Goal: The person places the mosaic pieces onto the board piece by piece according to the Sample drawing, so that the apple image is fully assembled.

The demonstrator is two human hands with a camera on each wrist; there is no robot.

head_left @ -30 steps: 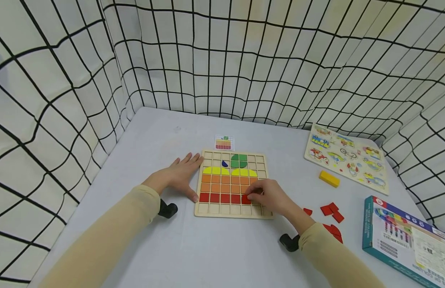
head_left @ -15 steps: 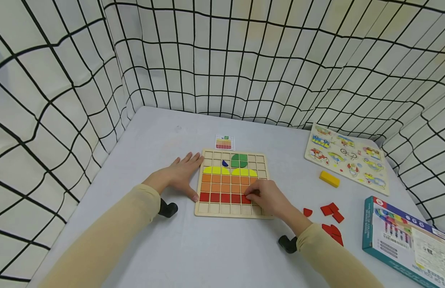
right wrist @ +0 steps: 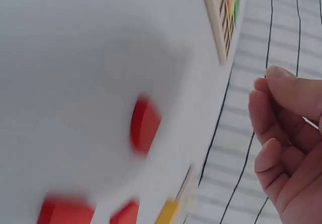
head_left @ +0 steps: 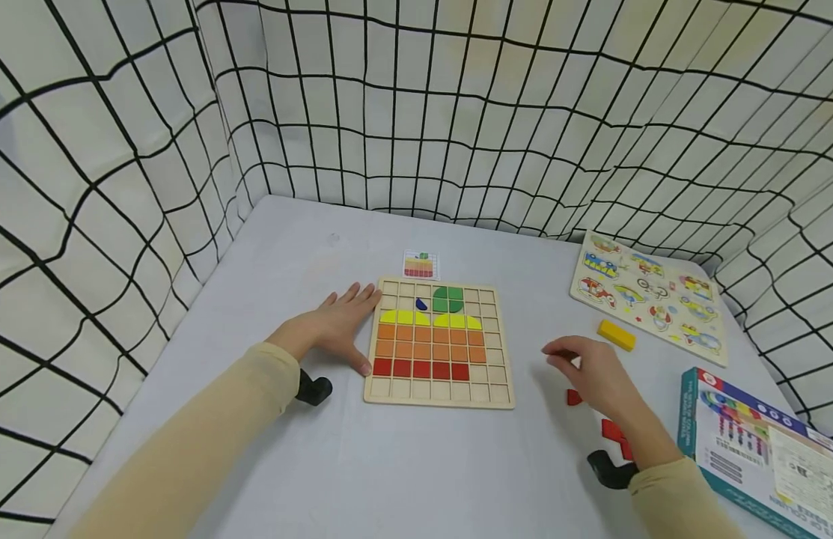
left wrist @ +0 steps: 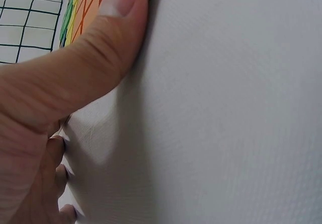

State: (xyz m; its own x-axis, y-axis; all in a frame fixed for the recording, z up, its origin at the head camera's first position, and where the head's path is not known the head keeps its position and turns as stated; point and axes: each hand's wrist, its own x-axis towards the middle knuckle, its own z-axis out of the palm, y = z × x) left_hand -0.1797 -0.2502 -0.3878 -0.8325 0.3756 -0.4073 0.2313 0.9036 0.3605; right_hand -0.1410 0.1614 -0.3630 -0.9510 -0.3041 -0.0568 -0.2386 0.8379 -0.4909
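Observation:
A wooden grid board [head_left: 439, 405] lies on the white table. Green quarter-round pieces [head_left: 447, 299], a small blue piece [head_left: 421, 304], yellow pieces [head_left: 404, 318], orange squares [head_left: 422, 343] and a row of red squares [head_left: 421, 370] fill some of its cells. My left hand [head_left: 338, 327] rests flat at the board's left side, its thumb [left wrist: 121, 7] touching the edge. To the right of the board, my right hand [head_left: 594, 374] is above the table, fingers loosely bent and thumb near the index fingertip, with nothing between them. Under it lies a red rounded piece [right wrist: 144, 126].
A small picture card [head_left: 420, 265] lies behind the board. More red pieces [head_left: 613, 430] lie partly hidden under the right forearm. A yellow block [head_left: 616, 335], a picture puzzle board [head_left: 648, 296] and a flat box [head_left: 766, 457] are at the right. Black netting surrounds the table.
My right hand has left the red square at the end of the row, which stays in its cell, and moved right toward the loose red pieces. The left hand has stayed put.

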